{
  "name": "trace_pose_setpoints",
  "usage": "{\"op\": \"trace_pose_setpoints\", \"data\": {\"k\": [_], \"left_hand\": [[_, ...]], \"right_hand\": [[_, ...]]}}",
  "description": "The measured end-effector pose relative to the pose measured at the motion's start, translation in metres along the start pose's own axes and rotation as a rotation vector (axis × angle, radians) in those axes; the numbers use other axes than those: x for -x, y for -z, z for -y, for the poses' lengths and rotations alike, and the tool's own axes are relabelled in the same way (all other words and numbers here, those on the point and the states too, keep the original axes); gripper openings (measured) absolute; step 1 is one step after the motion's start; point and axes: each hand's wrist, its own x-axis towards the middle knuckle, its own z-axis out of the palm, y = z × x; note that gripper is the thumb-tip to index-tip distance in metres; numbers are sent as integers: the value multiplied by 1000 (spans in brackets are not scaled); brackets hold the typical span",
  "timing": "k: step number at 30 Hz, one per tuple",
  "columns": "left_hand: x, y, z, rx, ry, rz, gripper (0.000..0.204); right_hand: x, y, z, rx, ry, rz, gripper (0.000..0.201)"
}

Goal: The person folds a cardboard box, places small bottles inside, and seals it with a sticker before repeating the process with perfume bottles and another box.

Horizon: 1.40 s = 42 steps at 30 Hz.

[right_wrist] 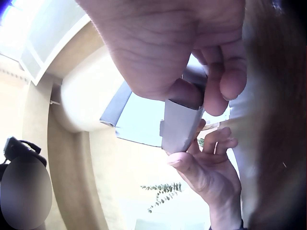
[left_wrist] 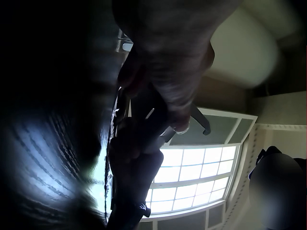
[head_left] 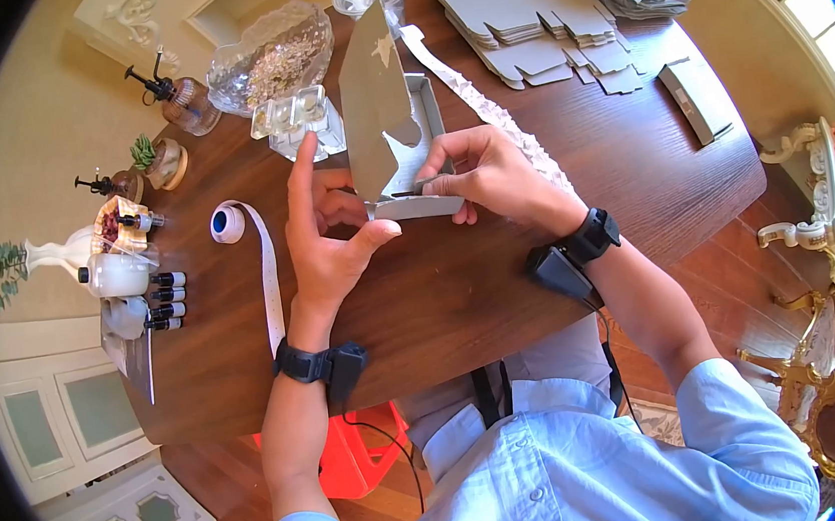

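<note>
A grey cardboard box (head_left: 431,108) stands in front of me with its lid (head_left: 372,104) raised; the lid has a shaped cutout. My right hand (head_left: 492,175) pinches the box's near end, thumb and fingers at the wall. In the right wrist view the end panel (right_wrist: 181,125) lies under its fingertips. On the left, my left hand (head_left: 320,235) is spread at the near corner, index finger extended, thumb right at the corner. Its other fingers sit beside the box's left side, partly hidden. The left wrist view is dark, with both hands close together.
Flat grey box blanks (head_left: 525,19) are stacked at the back right, near a folded box (head_left: 694,101). A ribbon of pale trim (head_left: 500,122) runs behind my right hand. Left stand a tape roll (head_left: 227,223), a clear container (head_left: 309,120), a glass bowl (head_left: 272,58) and a spray bottle (head_left: 183,102).
</note>
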Motion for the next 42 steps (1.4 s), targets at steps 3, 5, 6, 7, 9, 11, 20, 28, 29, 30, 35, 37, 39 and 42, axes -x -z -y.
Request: {"op": "trace_pose_setpoints", "data": {"k": [3, 5, 6, 7, 9, 11, 20, 28, 29, 30, 35, 37, 39, 42], "left_hand": [[-4, 3, 1, -78, -55, -4, 130], [-8, 7, 4, -214, -199, -29, 136], [-10, 10, 4, -214, -198, -28, 136], [-11, 13, 4, -286, -249, 5, 138], [-13, 17, 3, -357, -300, 39, 139], [-14, 19, 2, -476, -406, 52, 140], [-12, 16, 2, -320, -296, 78, 135], [-3, 14, 7, -158, -83, 4, 101], [-2, 14, 9, -132, -66, -25, 97], [-1, 15, 10, -133, -67, -24, 97], [-1, 10, 5, -159, -140, -48, 91], [-2, 11, 5, -168, -154, -49, 89], [-2, 11, 6, -179, -169, -51, 88], [-3, 11, 8, -171, -198, -59, 85]], "right_hand": [[0, 0, -1, -1, -5, 1, 6], [0, 0, -2, 7, -11, 6, 5], [-1, 0, -2, 17, -17, 12, 5], [-1, 0, -1, 17, -18, 12, 5], [-1, 1, 0, 49, -41, 29, 4], [-1, 2, 0, 67, -45, 46, 4], [-1, -1, 0, 94, 1, 73, 13], [2, 0, 1, 89, 93, 128, 27], [2, -1, 1, 82, 107, 127, 28], [3, -2, 0, 74, 121, 125, 29], [3, -7, -2, 87, 164, 81, 24], [3, -9, -1, 86, 157, 66, 23], [4, -11, -1, 78, 147, 38, 21], [4, -12, -4, 117, 159, 4, 21]]}}
